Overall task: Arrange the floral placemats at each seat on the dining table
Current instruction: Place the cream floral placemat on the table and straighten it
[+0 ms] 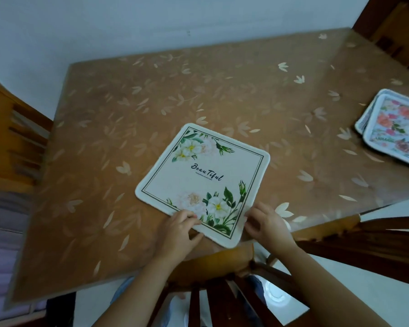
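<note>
1. Near the front edge of the dining table [85, 208], just beyond the back of a wooden chair [210, 263], a square cream placemat [203, 175] lies flat. It has rounded corners, white flowers in two opposite corners and the word "Beautiful" across its middle. It sits turned at an angle, with one corner pointing toward you and reaching the table's edge.
2. Your left hand [182, 228] pinches the near left edge of the mat, fingers curled on top and thumb at the rim. Your right hand [261, 220] curls against the near right edge. It appears to pinch too, though its thumb is hidden. The hands are apart, with the near corner between them.
3. The mat shows no sag or wrinkle, so it is probably thin, light and fairly stiff. It does not look fragile.
4. The table wears a glossy clear cover printed with pale leaves. Expect the mat to slide readily on it, so a gentle turn by the edges should be enough to square it to the seat.
5. To slide or turn it, hold two neighbouring edges close to a corner. To lift it level, take opposite edges instead.
6. At the far right a stack of placemats [392, 133] with pink and red flowers lies well apart from your hands, partly cut off by the frame.
</note>
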Motion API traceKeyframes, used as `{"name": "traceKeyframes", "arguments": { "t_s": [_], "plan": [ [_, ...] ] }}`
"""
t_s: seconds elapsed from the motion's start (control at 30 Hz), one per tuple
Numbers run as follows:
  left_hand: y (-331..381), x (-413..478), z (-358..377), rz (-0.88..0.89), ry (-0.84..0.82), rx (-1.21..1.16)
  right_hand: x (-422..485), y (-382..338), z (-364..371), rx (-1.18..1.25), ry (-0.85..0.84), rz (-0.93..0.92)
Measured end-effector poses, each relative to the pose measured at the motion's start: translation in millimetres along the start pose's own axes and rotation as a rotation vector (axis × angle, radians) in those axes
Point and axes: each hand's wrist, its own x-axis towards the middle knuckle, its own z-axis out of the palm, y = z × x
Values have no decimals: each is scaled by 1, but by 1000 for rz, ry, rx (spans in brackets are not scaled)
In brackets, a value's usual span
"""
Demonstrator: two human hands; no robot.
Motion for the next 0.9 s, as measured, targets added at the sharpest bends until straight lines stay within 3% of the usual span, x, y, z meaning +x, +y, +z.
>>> {"name": "traceKeyframes", "arguments": {
  "t_s": [0.17,0.37,0.67,0.9],
  "plan": [
    [-2,1,-3,-5,-3,-22,2,-34,29,71,-28,-20],
    [-4,-6,-7,-82,71,-63,4,-58,54,-36,-60,21],
    [-3,-8,-7,-99,55,-32,3,-65,54,-15,-41,-64],
    [0,-8,-8,-108,50,-40,8,-47,38,22,-11,11]
  ]
}}
